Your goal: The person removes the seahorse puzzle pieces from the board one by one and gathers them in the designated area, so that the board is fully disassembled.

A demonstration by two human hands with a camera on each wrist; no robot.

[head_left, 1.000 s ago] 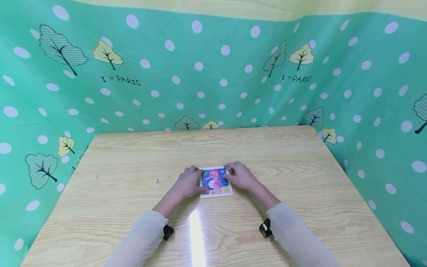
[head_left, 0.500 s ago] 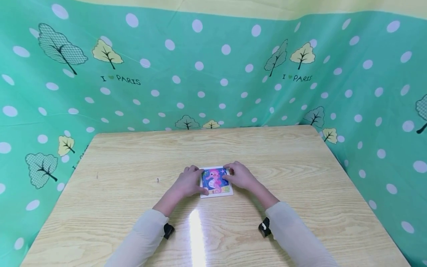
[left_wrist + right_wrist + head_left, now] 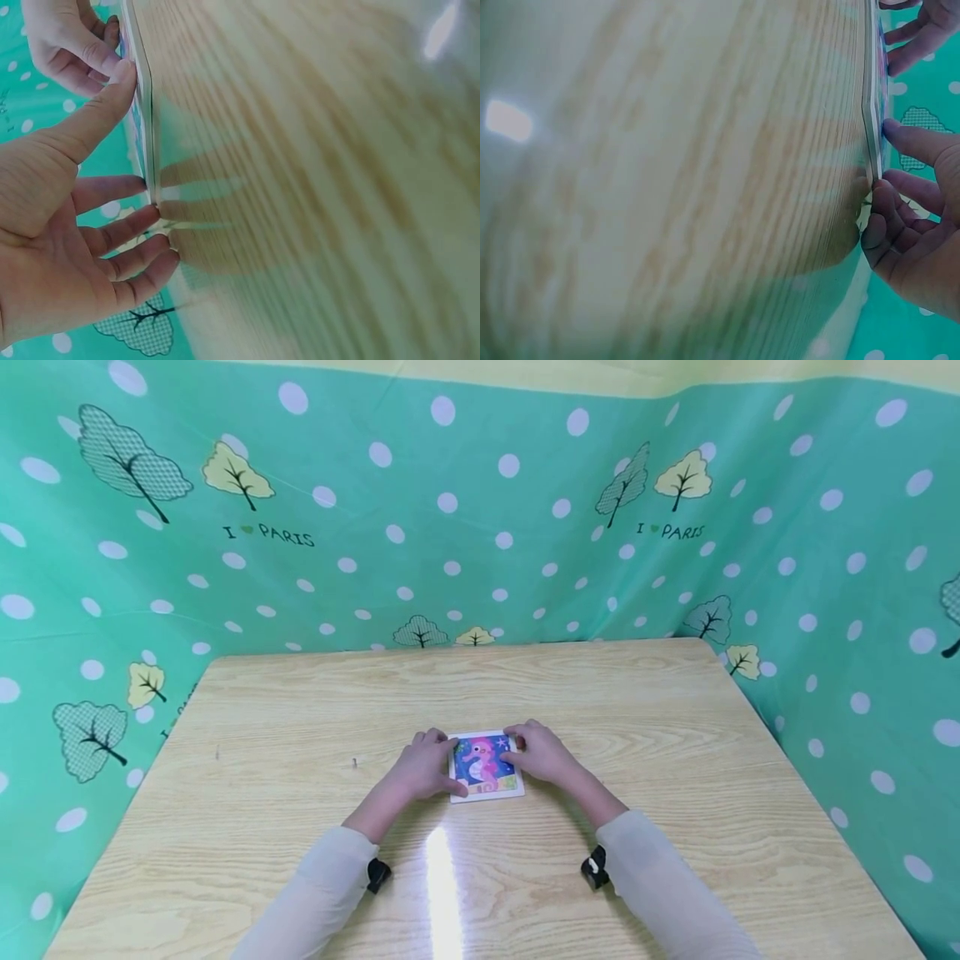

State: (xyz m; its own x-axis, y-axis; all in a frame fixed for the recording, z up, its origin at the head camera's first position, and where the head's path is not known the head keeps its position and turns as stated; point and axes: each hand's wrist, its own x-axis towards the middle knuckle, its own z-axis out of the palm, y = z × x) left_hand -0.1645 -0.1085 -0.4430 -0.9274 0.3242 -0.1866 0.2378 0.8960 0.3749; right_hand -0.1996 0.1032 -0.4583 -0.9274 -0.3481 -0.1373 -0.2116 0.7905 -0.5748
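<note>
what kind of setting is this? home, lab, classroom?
Likely a staged tabletop recording booth, not a lived-in room. A wooden table is walled on three sides by a teal polka-dot cloth. Left hand and right hand hold a seahorse picture board.

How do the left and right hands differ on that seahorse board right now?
The left hand takes the seahorse board at its left edge, thumb on the near corner; the right hand takes the right edge, fingers nearer the far corner. Left fingers lie fairly straight; right fingers curl more. Both touch the board on the table.
</note>
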